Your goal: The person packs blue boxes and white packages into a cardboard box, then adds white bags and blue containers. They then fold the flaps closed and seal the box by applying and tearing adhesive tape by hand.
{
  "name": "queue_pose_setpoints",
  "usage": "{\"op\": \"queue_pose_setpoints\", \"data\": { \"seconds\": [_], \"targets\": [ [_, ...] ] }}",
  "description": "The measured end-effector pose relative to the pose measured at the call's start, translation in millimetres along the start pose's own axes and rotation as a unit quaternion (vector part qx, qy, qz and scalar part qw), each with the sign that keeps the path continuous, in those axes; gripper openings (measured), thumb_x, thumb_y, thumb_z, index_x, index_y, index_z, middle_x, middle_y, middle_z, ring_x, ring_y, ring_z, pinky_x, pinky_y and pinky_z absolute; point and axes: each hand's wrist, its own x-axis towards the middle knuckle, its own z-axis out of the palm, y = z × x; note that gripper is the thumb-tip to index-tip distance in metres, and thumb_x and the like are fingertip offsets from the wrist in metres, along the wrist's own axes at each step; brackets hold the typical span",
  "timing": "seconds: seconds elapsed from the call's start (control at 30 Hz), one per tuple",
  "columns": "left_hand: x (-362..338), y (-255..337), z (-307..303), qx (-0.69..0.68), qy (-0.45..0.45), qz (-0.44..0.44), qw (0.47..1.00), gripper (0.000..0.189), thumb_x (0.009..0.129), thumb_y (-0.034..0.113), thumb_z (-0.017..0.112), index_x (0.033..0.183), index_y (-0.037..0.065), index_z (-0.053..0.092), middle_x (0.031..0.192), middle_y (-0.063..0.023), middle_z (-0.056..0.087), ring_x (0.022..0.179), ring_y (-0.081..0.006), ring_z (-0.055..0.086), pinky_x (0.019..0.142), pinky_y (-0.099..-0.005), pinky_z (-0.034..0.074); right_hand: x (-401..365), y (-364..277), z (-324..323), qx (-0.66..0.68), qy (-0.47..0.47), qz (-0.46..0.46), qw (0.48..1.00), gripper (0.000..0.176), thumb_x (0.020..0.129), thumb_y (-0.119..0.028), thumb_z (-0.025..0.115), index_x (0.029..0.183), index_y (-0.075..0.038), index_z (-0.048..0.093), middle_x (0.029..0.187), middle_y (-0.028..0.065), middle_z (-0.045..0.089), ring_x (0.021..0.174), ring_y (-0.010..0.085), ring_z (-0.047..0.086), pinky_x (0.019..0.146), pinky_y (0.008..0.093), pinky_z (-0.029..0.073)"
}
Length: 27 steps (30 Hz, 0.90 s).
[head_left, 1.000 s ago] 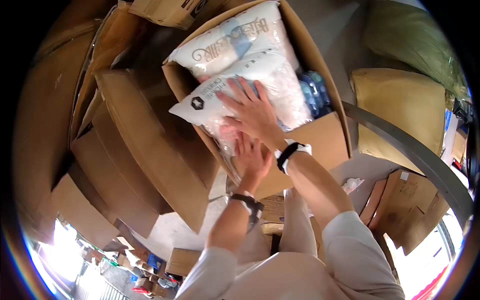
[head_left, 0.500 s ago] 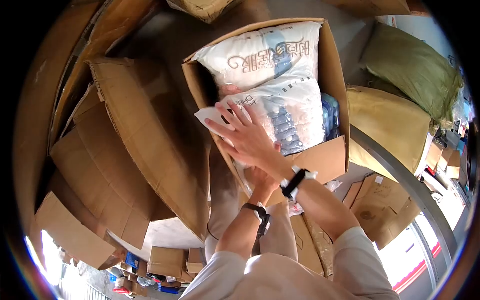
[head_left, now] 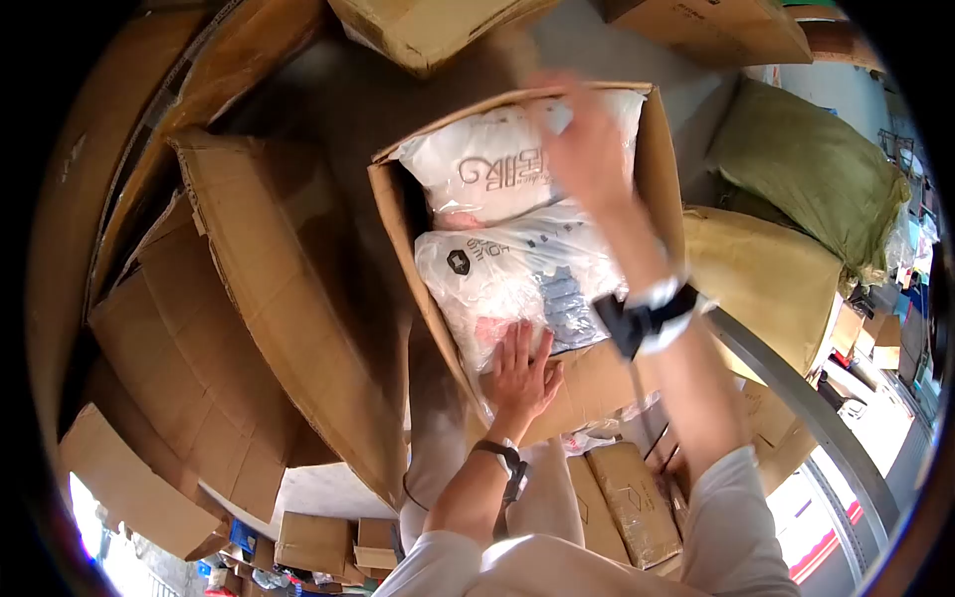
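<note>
Apparently settling near bag (head_left: 517, 274) in carton (head_left: 660, 164) with spread left hand (head_left: 523, 373) and blurred right hand (head_left: 587, 144) over far bag (head_left: 477, 164) (cannot tell whether gripping), probably calling next for level pressing

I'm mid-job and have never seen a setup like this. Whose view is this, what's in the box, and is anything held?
There's no machine: these are a person's bare hands, seen from a camera worn on their head, looking forward and down. The curved, dark edges belong to the camera's picture.

In front is an open cardboard box with two clear-and-white plastic packets inside. The left hand rests open, fingers spread, on the near packet. The right hand is above the far packet, too blurred to tell whether it grips anything. An olive sack lies off to the right.
</note>
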Motion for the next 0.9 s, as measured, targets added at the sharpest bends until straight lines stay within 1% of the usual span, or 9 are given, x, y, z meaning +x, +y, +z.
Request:
{"op": "queue_pose_setpoints", "data": {
  "seconds": [0.07, 0.1, 0.17, 0.23, 0.33, 0.63, 0.77, 0.8, 0.9],
  "targets": [
    [-3.3, 3.0, 0.7, 0.003, 0.01, -0.006, 1.0, 0.067, 0.097, 0.051, 0.054, 0.155, 0.021, 0.043, 0.164, -0.0167, 0.029, 0.151, -0.0383, 0.027, 0.12, -0.0552, 0.023, 66.4, 76.5, -25.3, -0.319, 0.052, -0.149, 0.934, 0.029, 0.096, -0.027, 0.058, 0.119, -0.012, 0.068, 0.117, 0.0166, 0.07, 0.106, 0.0377, 0.066, 0.096, 0.0472, 0.052],
    [-2.4, 1.4, 1.8, 0.006, 0.018, -0.008, 1.0, 0.066, 0.096, 0.051, 0.055, 0.155, 0.023, 0.043, 0.164, -0.015, 0.03, 0.15, -0.0372, 0.03, 0.119, -0.0544, 0.025, 86.2, 111.7, -32.5, -0.459, 0.045, -0.229, 0.857, 0.029, 0.098, -0.027, 0.056, 0.122, -0.015, 0.066, 0.12, 0.0148, 0.069, 0.111, 0.0371, 0.066, 0.095, 0.0447, 0.053],
    [-2.4, 0.8, 1.7, 0.002, 0.023, -0.007, 1.0, 0.065, 0.096, 0.051, 0.056, 0.154, 0.023, 0.045, 0.163, -0.0149, 0.031, 0.149, -0.037, 0.031, 0.118, -0.0553, 0.026, 118.4, 166.2, -31.9, -0.466, -0.127, -0.006, 0.876, 0.031, 0.099, -0.026, 0.054, 0.126, -0.017, 0.064, 0.123, 0.015, 0.068, 0.114, 0.0365, 0.066, 0.095, 0.0454, 0.053],
    [-1.0, 0.3, 2.9, -0.012, 0.03, -0.007, 0.999, 0.065, 0.096, 0.051, 0.056, 0.154, 0.024, 0.045, 0.163, -0.0145, 0.031, 0.149, -0.0366, 0.031, 0.118, -0.0555, 0.026, 134.7, 167.9, -20.8, -0.459, -0.23, 0.116, 0.85, 0.033, 0.099, -0.024, 0.053, 0.131, -0.019, 0.062, 0.126, 0.0151, 0.067, 0.116, 0.0359, 0.065, 0.096, 0.046, 0.053],
    [-4.3, 2.1, 5.1, 0.003, 0.046, 0.001, 0.999, 0.063, 0.096, 0.051, 0.056, 0.151, 0.021, 0.048, 0.162, -0.0172, 0.033, 0.15, -0.038, 0.03, 0.117, -0.0552, 0.027, 151.2, 153.1, -24.9, -0.503, -0.423, 0.012, 0.754, 0.039, 0.1, -0.023, 0.051, 0.139, -0.024, 0.059, 0.131, 0.0143, 0.066, 0.121, 0.0352, 0.062, 0.099, 0.0452, 0.051],
    [-0.2, 16.2, -35.3, -0.071, 0.049, -0.007, 0.996, 0.062, 0.091, 0.035, 0.064, 0.15, 0.021, 0.051, 0.154, -0.0134, 0.044, 0.143, -0.034, 0.04, 0.115, -0.0532, 0.031, 132.7, 123.8, -26.1, -0.462, -0.356, 0.125, 0.803, 0.036, 0.104, -0.031, 0.044, 0.137, -0.034, 0.058, 0.138, 0.0058, 0.063, 0.126, 0.0324, 0.059, 0.102, 0.0469, 0.05],
    [24.8, -10.5, -98.9, -0.269, 0.03, 0.019, 0.962, 0.06, 0.084, 0.026, 0.071, 0.141, 0.012, 0.057, 0.136, -0.0183, 0.058, 0.123, -0.0369, 0.059, 0.1, -0.0484, 0.049, 130.2, 140.6, -22.0, -0.462, -0.32, 0.148, 0.814, 0.037, 0.105, -0.035, 0.042, 0.139, -0.038, 0.057, 0.142, 0.0013, 0.061, 0.132, 0.0303, 0.056, 0.104, 0.0496, 0.049],
    [42.7, -16.6, -130.2, -0.22, 0.109, 0.016, 0.969, 0.055, 0.085, 0.022, 0.071, 0.136, 0.007, 0.058, 0.129, -0.021, 0.061, 0.116, -0.0389, 0.063, 0.093, -0.0476, 0.053, 128.6, 137.3, -23.6, -0.464, -0.322, 0.145, 0.812, 0.038, 0.104, -0.035, 0.043, 0.139, -0.039, 0.056, 0.143, 0.0006, 0.06, 0.132, 0.0302, 0.056, 0.104, 0.0499, 0.048],
    [139.6, -63.9, -221.4, -0.055, 0.31, -0.006, 0.949, 0.046, 0.091, 0.02, 0.069, 0.132, 0.002, 0.059, 0.132, -0.0205, 0.059, 0.124, -0.0403, 0.054, 0.103, -0.0501, 0.045, 119.2, 117.6, -28.0, -0.449, -0.31, 0.163, 0.822, 0.038, 0.104, -0.036, 0.044, 0.14, -0.04, 0.055, 0.143, 0.0001, 0.06, 0.132, 0.0309, 0.056, 0.104, 0.0505, 0.048]
  ]
}}
